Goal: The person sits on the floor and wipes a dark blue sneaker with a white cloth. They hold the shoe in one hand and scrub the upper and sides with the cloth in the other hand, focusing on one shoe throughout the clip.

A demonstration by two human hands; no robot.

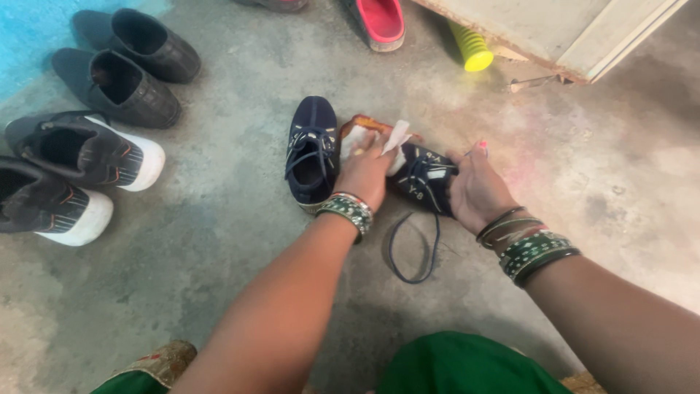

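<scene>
I'm looking down on a bare concrete floor (pixel 219 241), grey and stained, a patch of blue paint (pixel 29 36) at far left, a pale wooden board (pixel 561 29) lying top right in even daylight.

A dark blue shoe (pixel 423 182) with blue laces lies tipped on its side on the grey floor, and one long lace trails out in a loop. A small white cloth (pixel 394 138) is pressed on the top of it. Its twin, the other blue shoe (pixel 312 149), sits flat just beside it with its toe pointing away.
</scene>
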